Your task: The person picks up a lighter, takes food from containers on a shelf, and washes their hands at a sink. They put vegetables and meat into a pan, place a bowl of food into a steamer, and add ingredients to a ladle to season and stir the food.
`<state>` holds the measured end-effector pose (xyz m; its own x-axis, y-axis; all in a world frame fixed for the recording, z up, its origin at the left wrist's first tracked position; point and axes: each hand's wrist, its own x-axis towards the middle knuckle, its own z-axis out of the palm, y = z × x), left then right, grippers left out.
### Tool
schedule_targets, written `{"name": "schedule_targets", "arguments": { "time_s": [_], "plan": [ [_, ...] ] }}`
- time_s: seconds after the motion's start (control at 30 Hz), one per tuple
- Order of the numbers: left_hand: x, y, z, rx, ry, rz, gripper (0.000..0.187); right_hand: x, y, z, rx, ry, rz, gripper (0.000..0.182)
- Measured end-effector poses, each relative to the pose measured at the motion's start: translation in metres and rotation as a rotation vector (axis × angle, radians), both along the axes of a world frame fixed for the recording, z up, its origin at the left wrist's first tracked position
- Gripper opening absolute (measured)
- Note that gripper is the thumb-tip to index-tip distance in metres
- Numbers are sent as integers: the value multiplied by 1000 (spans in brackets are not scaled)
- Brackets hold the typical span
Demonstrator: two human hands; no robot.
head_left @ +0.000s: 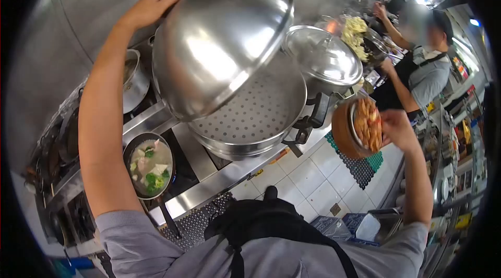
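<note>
Two-handed handling at a steel stove. The left hand, upper left of the frame, has its fingers bent over the far edge of a large domed lid; they appear to grip it, though their tips are hidden. The lid leans at upper centre above a perforated steamer, whose right part lies exposed; whether the lid's lower rim touches the steamer cannot be told. The right hand, right of centre, grips a brown bowl by its right side, fingers at the rim. The bowl stands right of the steamer, apart from it, its mouth toward the right of the frame and heaped with orange-red pieces of food.

Likely hazards: the heap rises to the rim, so further tilting could spill pieces onto the floor tiles. The one-sided hold may let the bowl roll in the fingers, especially if its wall is hot or greasy. The broad lid, held at one edge, could swing down onto the steamer, and steam trapped beneath it could scald the bare left forearm. At lower left, that arm passes beside a pan of broth and broccoli, whose handle juts past the stove edge; a knock there could tip the liquid.
</note>
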<state>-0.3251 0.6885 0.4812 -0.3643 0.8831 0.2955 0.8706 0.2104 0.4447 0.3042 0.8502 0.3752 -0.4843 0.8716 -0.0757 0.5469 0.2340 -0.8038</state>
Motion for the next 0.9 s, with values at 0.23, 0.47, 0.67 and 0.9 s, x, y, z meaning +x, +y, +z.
{"name": "schedule_targets", "arguments": {
  "time_s": [0.23, 0.47, 0.67, 0.9],
  "plan": [
    [26, -24, 7, 11, -138, 159, 52, -159, 104, 30, 17, -34, 450, 40],
    [47, -19, 13, -63, -112, 270, 52, -310, 131, -44, 31, -243, 947, 41],
    [96, -1, 14, -111, 36, 384, 51, -368, 118, -126, 244, -460, 1156, 38],
    [112, 25, 8, -199, 127, 323, 50, -264, 160, -49, 818, -604, 1247, 24]
  ]
}}
